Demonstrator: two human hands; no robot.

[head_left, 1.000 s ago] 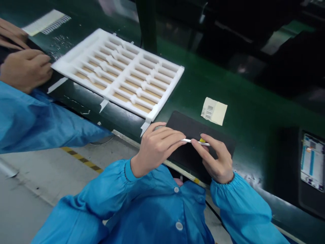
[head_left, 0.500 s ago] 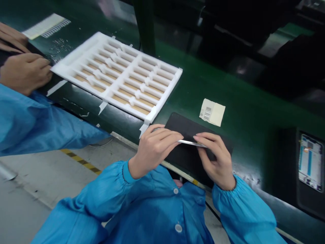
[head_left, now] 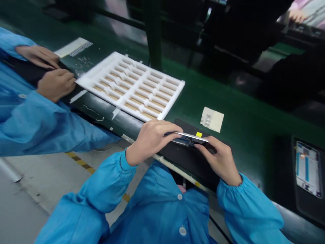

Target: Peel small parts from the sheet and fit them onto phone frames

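Between my two hands is a phone point(head_left: 186, 139), raised above the black mat point(head_left: 177, 159) and seen nearly edge-on. Its pale rim faces up, part of its inner side shows, and a yellow tab sticks up behind it. My left hand point(head_left: 154, 139) pinches the phone's left end. At the other end, my right hand point(head_left: 220, 156) grips it, with the thumb on the near side. My fingers hide both ends. Just beyond the mat lies a folded cream label sheet point(head_left: 215, 121) with barcodes.
A white slotted foam tray point(head_left: 122, 100) is taped to the green bench point(head_left: 243, 125) at left. Past it, a co-worker's hands point(head_left: 57, 83) rest over a dark mat near a label sheet point(head_left: 76, 46). At right, an opened phone point(head_left: 307, 168) lies on a black pad.
The phone has tilted in my hands, so its inner side and a yellow tab now show. My view has shifted, bringing more of the co-worker into sight at left.
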